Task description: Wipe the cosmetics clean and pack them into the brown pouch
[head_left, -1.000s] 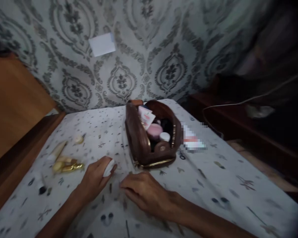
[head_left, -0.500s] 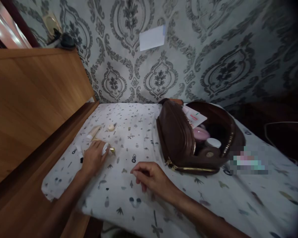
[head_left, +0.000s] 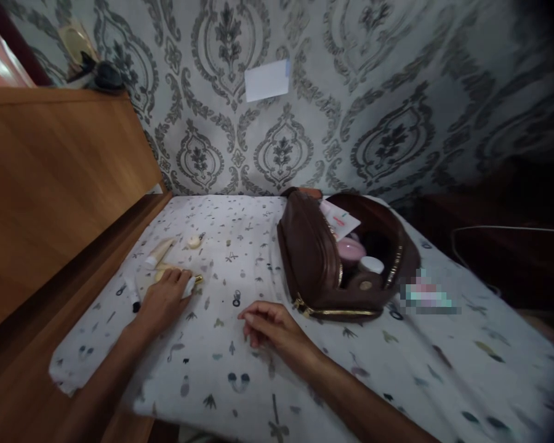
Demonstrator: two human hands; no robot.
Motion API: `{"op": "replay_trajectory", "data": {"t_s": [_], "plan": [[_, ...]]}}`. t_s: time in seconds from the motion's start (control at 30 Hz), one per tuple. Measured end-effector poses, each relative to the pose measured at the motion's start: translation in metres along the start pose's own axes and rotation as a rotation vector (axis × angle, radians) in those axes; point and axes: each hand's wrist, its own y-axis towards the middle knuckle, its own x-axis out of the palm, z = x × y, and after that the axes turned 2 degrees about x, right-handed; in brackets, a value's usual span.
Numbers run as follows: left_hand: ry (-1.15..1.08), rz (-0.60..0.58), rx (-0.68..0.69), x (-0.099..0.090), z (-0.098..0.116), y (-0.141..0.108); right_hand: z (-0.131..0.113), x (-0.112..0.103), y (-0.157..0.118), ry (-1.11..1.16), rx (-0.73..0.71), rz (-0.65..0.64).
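Note:
My left hand (head_left: pixel 164 299) is closed over a white tube (head_left: pixel 189 287) with a gold cap, low over the patterned cloth; the palm hides most of it. Close to that hand lie a cream-coloured tube (head_left: pixel 160 253), a small white tube (head_left: pixel 132 293) with a black end, and a small round cream-coloured item (head_left: pixel 194 242). My right hand (head_left: pixel 272 327) hovers at the middle with loosely curled fingers, thumb against index, and nothing visible in them. To its right stands a brown toiletry bag (head_left: pixel 311 246), unzipped, holding a pink rounded item (head_left: pixel 351 250), a white-lidded jar (head_left: pixel 370 265) and a white packet (head_left: pixel 341 220).
A white cloth (head_left: pixel 231 387) with small prints covers the surface. On the left rises a wooden panel (head_left: pixel 60 184). Beyond the bag's right side lies a blurred pastel item (head_left: pixel 429 295). Patterned wallpaper (head_left: pixel 221 123) with a white paper (head_left: pixel 266 81) is behind.
The view has shifted, so the bag and cloth appear further left. My left hand stays on the white tube, and my right hand keeps nearly the same curled pose.

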Motion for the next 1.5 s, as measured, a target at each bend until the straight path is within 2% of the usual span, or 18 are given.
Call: {"op": "replay_trajectory", "data": {"t_s": [0.1, 0.2, 0.3, 0.4, 0.5, 0.57, 0.73, 0.87, 0.97, 1.07, 1.13, 1.23, 1.27, 1.33, 1.4, 1.5], "plan": [[-0.046, -0.012, -0.045, -0.001, 0.003, 0.001, 0.002, 0.001, -0.001, 0.044, -0.042, -0.006], [-0.220, 0.039, -0.136, -0.004, 0.018, 0.005, 0.006, 0.002, -0.002, 0.104, -0.098, -0.019], [-0.561, 0.036, -0.219, -0.012, 0.050, 0.010, 0.012, 0.004, -0.001, 0.185, -0.137, -0.006], [-0.776, 0.111, -0.162, -0.018, 0.087, 0.016, 0.017, 0.006, 0.002, 0.295, -0.159, -0.031], [-0.785, 0.194, -0.087, -0.016, 0.114, 0.023, 0.019, 0.005, 0.006, 0.396, -0.184, -0.011], [-0.741, 0.232, -0.041, -0.011, 0.123, 0.028, 0.017, 0.003, 0.009, 0.434, -0.212, 0.037], [-0.636, 0.359, 0.117, -0.011, 0.125, 0.043, 0.009, 0.001, 0.008, 0.355, -0.270, 0.101], [-0.682, 0.393, 0.103, -0.023, 0.126, 0.055, 0.006, 0.001, 0.003, 0.161, -0.286, 0.092], [-0.814, 0.343, 0.002, -0.031, 0.126, 0.061, 0.006, -0.001, 0.000, 0.034, -0.288, 0.073], [-1.047, 0.240, -0.147, -0.034, 0.122, 0.064, 0.004, -0.003, -0.004, -0.183, -0.407, 0.091], [-1.229, 0.127, -0.326, -0.034, 0.119, 0.065, 0.001, -0.004, -0.008, -0.393, -0.491, 0.147], [-1.423, -0.037, -0.597, -0.033, 0.116, 0.063, 0.000, -0.006, -0.013, -0.636, -0.541, 0.219], [-1.473, -0.086, -0.620, -0.034, 0.116, 0.062, 0.000, -0.007, -0.014, -0.680, -0.552, 0.234], [-1.557, -0.200, -0.556, -0.037, 0.118, 0.060, 0.002, -0.009, -0.015, -0.734, -0.564, 0.251], [-1.577, -0.259, -0.513, -0.039, 0.119, 0.057, 0.003, -0.010, -0.016, -0.776, -0.552, 0.249], [-1.469, -0.176, -0.565, -0.035, 0.115, 0.052, 0.002, -0.010, -0.017, -0.805, -0.533, 0.229]]}}
